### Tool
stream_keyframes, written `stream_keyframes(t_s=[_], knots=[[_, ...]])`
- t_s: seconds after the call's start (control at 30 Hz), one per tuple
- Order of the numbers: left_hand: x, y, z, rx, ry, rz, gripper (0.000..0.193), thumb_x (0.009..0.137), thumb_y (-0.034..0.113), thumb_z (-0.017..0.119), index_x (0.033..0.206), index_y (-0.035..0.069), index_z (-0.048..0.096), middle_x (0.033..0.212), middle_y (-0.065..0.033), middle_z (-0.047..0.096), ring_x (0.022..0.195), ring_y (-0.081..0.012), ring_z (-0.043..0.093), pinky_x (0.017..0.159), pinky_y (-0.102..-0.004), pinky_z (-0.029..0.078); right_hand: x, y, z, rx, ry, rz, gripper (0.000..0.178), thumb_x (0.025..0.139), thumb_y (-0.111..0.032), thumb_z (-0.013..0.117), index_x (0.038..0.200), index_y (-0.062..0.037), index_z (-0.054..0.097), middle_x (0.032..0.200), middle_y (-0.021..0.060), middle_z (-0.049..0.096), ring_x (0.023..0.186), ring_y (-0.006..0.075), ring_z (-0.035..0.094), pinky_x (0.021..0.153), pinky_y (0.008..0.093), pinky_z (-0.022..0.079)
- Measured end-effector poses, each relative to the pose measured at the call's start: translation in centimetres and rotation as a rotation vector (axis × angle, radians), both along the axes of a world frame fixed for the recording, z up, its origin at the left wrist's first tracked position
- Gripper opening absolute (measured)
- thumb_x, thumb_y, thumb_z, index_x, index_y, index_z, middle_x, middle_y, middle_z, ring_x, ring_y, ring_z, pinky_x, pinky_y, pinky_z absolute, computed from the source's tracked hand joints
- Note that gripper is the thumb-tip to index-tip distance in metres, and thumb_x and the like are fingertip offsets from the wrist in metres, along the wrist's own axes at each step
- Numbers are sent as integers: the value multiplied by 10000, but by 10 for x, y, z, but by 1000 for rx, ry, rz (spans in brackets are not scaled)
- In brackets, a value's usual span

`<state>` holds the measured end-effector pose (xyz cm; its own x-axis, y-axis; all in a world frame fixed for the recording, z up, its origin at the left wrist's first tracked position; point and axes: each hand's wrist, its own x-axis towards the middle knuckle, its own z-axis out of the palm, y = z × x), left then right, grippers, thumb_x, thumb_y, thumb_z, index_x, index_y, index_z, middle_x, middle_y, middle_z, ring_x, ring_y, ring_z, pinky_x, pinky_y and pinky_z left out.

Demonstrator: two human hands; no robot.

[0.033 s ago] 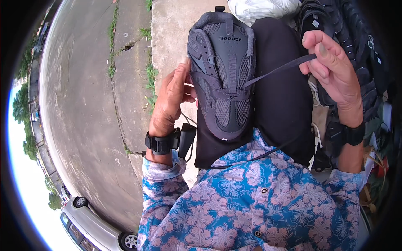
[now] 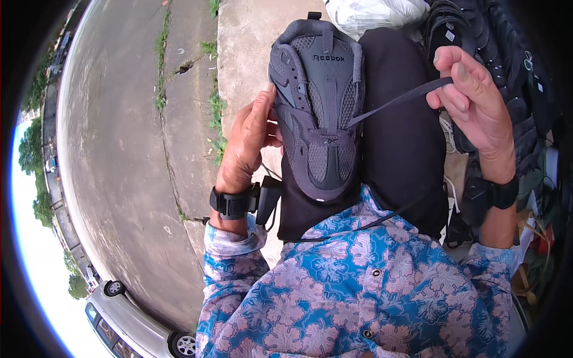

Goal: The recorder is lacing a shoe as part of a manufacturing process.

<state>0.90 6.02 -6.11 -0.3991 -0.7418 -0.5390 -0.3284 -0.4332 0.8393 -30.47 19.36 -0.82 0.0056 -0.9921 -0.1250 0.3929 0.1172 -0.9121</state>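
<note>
Head view: grey shoe (image 2: 309,128), dark lettering (image 2: 329,58) on tongue (image 2: 327,73)
Left hand (image 2: 246,134): seems to grip shoe's side, fingertips partly hidden
Right hand (image 2: 479,110): pinching lace (image 2: 401,99)
Poses: nearly unchanged since earlier

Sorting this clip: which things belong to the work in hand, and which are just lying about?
In hand:
- dark grey shoe, over the left leg
- left hand, against its side
- lace, pinched by the right hand

Lying about:
- white bag
- dark pile, seemingly footwear
- parked silver car

Head-worn fisheye view, close and downward.
</note>
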Motion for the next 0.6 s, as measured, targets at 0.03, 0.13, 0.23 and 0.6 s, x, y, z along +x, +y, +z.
stream_keyframes(t_s=[0.03, 0.13, 0.23, 0.6], knots=[[3, -2, -7, -11, 0, 7, 614, 933, 603, 507, 1001, 8, 638, 804, -35, 564, 633, -121, 561, 569, -267, 488, -1, 0, -1, -11, 0, 7, 303, 1012, -287, 548, 1166, -27, 578, 647, -76, 422, 555, 10, 403, 715, 236, 451], [6, -5, -28, 154, 180, 77, 508, 958, 533, 516, 964, 41, 641, 736, -38, 595, 617, -133, 578, 544, -271, 473, -14, 3, -3, -66, -415, -47, 241, 1035, -229, 493, 1180, -49, 561, 641, -66, 403, 536, 41, 379, 805, 305, 450], [-3, -1, -26, 333, 288, 157, 413, 994, 453, 494, 985, 68, 644, 773, -37, 646, 608, -131, 582, 535, -272, 466, -44, 14, 2, -142, -542, -143, 196, 1051, -149, 428, 1183, -18, 489, 732, -26, 450, 574, 66, 410, 813, 297, 414], [-17, -14, 57, -471, 368, 213, 256, 985, 241, 591, 1100, 24, 663, 783, 27, 546, 660, -68, 507, 621, -252, 444, 2, 2, 14, 47, -42, -60, 290, 1009, -205, 523, 1225, -15, 560, 696, -37, 475, 553, 30, 392, 571, 210, 383]])
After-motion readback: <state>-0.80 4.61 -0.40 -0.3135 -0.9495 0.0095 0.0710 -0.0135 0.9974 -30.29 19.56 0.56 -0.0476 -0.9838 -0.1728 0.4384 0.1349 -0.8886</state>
